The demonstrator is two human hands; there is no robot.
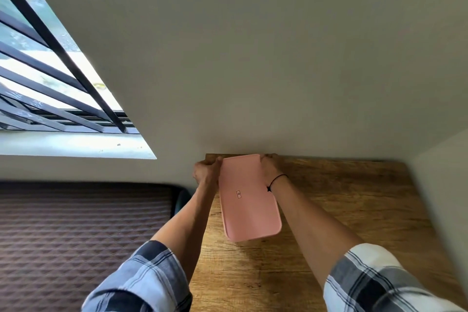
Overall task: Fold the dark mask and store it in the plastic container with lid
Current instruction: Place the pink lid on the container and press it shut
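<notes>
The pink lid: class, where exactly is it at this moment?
In the head view, the pink lid sits on the wooden table near the wall, gripped at its far end between the left hand and right hand.

Rolled plaid sleeves [141, 281], black wrist cord [277, 178]

Wall [253, 83] blocks beyond container [249, 197] (right tabletop [342, 197] free).

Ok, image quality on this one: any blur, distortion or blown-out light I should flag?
Head view: strong wide-angle distortion, with the window bars splayed and the wall edges slanting; the window panes are overexposed, nearly white; the wooden table smears toward the right edge, and the plaid sleeves are soft; the pink lid and both hands, left hand and right hand, are evenly lit without glare.
</notes>
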